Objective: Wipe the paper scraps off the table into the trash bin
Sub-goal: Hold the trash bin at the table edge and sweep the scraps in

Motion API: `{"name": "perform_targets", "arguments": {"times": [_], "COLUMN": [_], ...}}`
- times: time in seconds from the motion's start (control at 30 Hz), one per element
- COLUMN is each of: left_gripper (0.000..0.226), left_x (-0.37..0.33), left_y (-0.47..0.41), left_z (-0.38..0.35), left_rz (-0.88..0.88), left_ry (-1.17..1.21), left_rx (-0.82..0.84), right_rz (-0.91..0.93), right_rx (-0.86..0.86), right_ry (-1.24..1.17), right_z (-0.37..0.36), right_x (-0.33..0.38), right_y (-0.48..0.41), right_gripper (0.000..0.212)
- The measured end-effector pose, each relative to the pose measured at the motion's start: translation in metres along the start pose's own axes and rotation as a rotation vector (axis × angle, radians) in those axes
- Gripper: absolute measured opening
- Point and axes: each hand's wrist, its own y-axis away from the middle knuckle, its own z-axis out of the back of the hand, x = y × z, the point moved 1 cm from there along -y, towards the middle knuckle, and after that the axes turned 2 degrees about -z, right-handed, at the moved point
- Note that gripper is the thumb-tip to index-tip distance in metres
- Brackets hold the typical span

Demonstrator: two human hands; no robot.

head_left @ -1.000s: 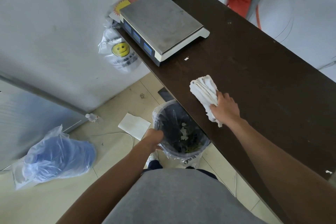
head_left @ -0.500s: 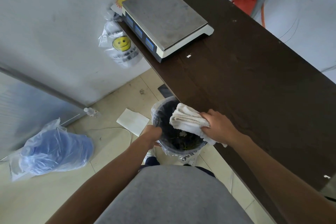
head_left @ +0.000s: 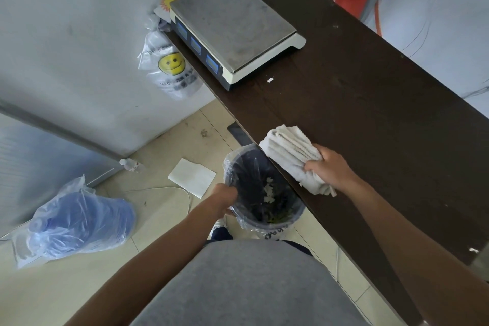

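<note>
- Our right hand (head_left: 330, 169) grips a folded white cloth (head_left: 289, 152), pressing it flat on the dark desk (head_left: 370, 103) at the near edge.
- The cloth sticks out from that hand toward the desk edge, its outer corner just over the rim of the bin (head_left: 260, 190).
- Our left hand (head_left: 225, 197) is clenched on the bin's near-left rim, fingers curled over the clear liner, holding the bin against the desk edge, directly below and left of the right hand.
- Inside the bin, just right of the left hand, we see white paper scraps (head_left: 268, 189) lying on dark contents.
- One small white scrap (head_left: 270, 79) lies on the desk well beyond the right hand, just beside the front corner of the scale (head_left: 232, 26).
- Another scrap (head_left: 473, 249) sits near the desk's edge, far to the right of the right hand and closer to us.
- On the floor left of the left hand lies a white sheet (head_left: 191, 177), and farther left a blue bag (head_left: 76, 222).
- A smiley bag (head_left: 170, 69) hangs off the desk end, beside the scale.
</note>
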Motion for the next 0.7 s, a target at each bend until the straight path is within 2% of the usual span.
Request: {"name": "perform_targets", "arguments": {"times": [0.07,0.13,0.27,0.33,0.43,0.6,0.7], "left_gripper": [0.019,0.019,0.021,0.022,0.021,0.017,0.016], "left_x": [0.0,0.0,-0.001,-0.002,-0.001,-0.002,-0.005], "left_y": [0.0,-0.001,-0.001,-0.001,-0.001,0.0,0.002], "left_z": [0.001,0.001,0.0,-0.001,-0.002,-0.004,-0.003], "left_rz": [-0.002,-0.001,0.007,0.011,0.017,0.015,0.012], "left_ry": [-0.005,-0.012,-0.021,-0.026,-0.028,-0.022,-0.013], "left_rx": [-0.001,0.005,0.013,0.023,0.027,0.031,0.019], "right_rz": [-0.058,-0.096,-0.115,-0.085,0.005,0.224,0.296], "right_rx": [0.043,0.05,0.055,0.038,-0.024,-0.26,-0.19], "right_ry": [-0.209,-0.301,-0.349,-0.34,-0.213,0.183,0.461], "right_z": [0.002,0.004,0.005,0.005,0.002,-0.028,-0.049], "right_x": [0.001,0.002,0.002,0.003,0.008,0.008,-0.004], "right_y": [0.002,0.003,0.005,0.006,0.011,0.024,0.027], "right_gripper": [0.024,0.021,0.007,0.012,0.02,0.03,0.042]}}
